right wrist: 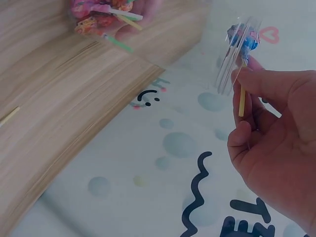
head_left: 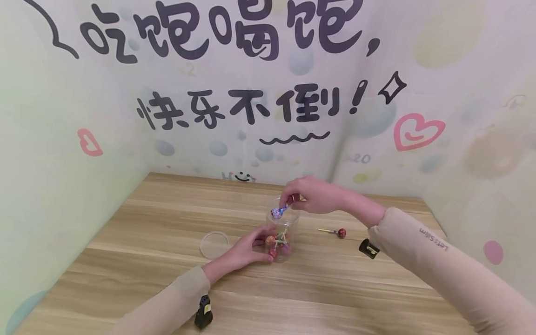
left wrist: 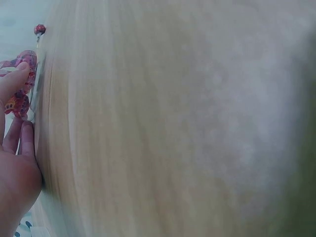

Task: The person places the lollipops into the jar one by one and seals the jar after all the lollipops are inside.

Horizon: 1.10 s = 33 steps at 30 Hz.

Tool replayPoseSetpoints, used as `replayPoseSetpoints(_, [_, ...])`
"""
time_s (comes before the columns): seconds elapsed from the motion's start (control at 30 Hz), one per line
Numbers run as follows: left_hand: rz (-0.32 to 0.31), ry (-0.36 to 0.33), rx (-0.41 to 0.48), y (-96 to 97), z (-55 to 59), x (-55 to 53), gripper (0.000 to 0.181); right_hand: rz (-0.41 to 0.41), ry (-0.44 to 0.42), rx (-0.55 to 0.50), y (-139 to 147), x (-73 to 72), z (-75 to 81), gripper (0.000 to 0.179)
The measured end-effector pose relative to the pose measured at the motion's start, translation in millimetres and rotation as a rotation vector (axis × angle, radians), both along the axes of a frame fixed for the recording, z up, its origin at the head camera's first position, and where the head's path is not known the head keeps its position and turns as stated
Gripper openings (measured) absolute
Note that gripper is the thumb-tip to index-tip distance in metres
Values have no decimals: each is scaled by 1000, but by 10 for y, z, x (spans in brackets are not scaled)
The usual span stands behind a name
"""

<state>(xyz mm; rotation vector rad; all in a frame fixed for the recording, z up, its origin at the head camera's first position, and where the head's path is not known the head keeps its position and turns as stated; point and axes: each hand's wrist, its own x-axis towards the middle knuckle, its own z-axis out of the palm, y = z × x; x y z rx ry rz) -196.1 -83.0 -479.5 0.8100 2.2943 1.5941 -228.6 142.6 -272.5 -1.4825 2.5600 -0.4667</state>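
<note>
A clear plastic jar [head_left: 293,228] stands upright on the wooden table with several wrapped lollipops [head_left: 272,240] at its bottom. My left hand [head_left: 244,249] grips the jar low on its left side, thumb and fingers spread around the wall. Over the jar's mouth, my right hand [head_left: 316,195] pinches a blue-wrapped lollipop [head_left: 276,213] by its yellow stick [right wrist: 242,101], candy end tilted down and to the left. In the right wrist view, the jar's clear rim overlaps the blue candy [right wrist: 251,38].
A round clear lid [head_left: 214,245] lies left of the jar. To the right, a single red lollipop [head_left: 341,233] lies on the table [head_left: 167,214], its stick toward the jar. A wall [head_left: 234,153] with black lettering rises behind the table's back edge.
</note>
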Motion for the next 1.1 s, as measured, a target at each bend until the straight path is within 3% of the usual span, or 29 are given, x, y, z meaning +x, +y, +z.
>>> replayPoseSetpoints(0.43, [-3, -9, 15, -3, 12, -1, 79, 27, -48, -24, -67, 21, -37, 20])
replayPoseSetpoints(1.1, [4, -4, -4, 1, -18, -15, 74, 24, -32, -14, -115, 19, -85, 20])
